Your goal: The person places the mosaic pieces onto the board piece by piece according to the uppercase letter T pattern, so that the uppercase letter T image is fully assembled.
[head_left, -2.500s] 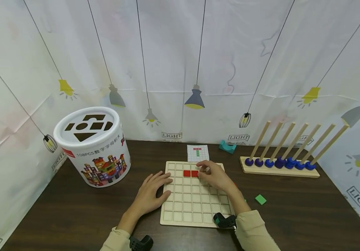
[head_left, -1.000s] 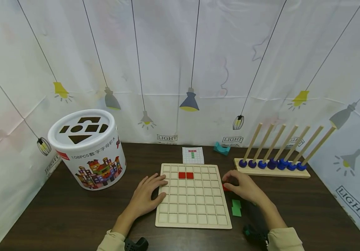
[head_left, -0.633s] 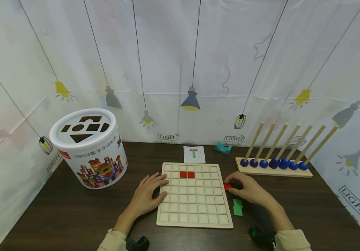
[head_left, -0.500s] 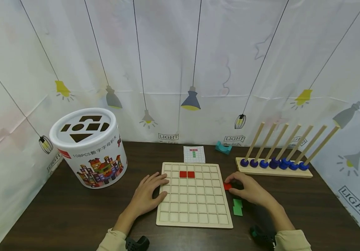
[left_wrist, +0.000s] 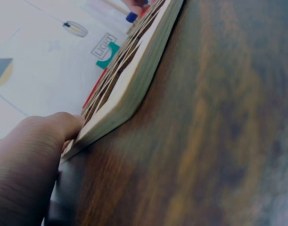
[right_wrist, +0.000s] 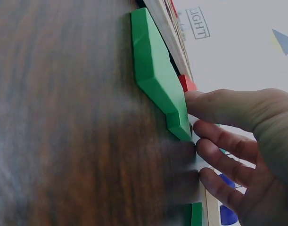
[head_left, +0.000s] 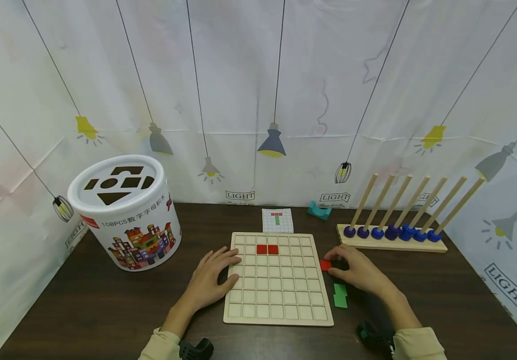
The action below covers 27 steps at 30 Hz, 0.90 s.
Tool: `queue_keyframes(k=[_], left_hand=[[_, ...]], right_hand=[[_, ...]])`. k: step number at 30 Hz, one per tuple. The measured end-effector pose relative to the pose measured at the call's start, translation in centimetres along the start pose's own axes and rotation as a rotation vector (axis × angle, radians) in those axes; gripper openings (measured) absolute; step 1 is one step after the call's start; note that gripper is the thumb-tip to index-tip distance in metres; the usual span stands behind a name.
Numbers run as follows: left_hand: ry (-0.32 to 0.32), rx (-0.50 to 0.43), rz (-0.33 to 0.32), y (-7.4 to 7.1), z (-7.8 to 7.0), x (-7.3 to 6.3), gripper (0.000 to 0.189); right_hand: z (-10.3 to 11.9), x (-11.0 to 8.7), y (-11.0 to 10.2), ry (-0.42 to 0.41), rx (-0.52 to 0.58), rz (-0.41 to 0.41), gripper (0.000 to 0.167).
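Away from the upper squares of the gridded wooden board (head_left: 275, 284), the right hand (head_left: 358, 270) has moved to a loose red square tile (head_left: 325, 265) on the tabletop (head_left: 105, 310), just beside the board's right edge, thumb and forefinger pinching its sides. For a clean lift, keep that pinch light and level, clear the neighbouring green tiles (head_left: 341, 301), and let the left hand (head_left: 209, 279), fingers spread at the left edge, steady the board.

Red tile (head_left: 325, 265) lies — apparently flat — beside gridded board (head_left: 275, 284).
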<state>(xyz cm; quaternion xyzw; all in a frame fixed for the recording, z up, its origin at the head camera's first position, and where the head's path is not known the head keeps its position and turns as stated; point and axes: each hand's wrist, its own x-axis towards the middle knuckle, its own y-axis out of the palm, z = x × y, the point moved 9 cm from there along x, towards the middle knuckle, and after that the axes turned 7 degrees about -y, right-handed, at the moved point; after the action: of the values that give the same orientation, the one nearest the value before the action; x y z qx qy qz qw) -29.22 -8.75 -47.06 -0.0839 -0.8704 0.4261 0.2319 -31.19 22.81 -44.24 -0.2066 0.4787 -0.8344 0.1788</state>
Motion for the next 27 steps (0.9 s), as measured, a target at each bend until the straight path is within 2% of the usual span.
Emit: queue_keyframes(k=[7,15,27], left_hand=[[-0.006,0.001,0.008,0.1,0.1,0.0,0.039],[-0.006,-0.006,0.007,0.1,0.1,0.0,0.039],[-0.005,-0.011,-0.001,0.0,0.1,-0.1,0.039]], right_hand=[[-0.5,0.0,0.3,0.026,0.082,0.01,0.024],[-1.0,0.0,0.1,-0.004,0.276,-0.025,0.014],[-1.3,0.2,-0.6,0.067,0.366,-0.092,0.022]])
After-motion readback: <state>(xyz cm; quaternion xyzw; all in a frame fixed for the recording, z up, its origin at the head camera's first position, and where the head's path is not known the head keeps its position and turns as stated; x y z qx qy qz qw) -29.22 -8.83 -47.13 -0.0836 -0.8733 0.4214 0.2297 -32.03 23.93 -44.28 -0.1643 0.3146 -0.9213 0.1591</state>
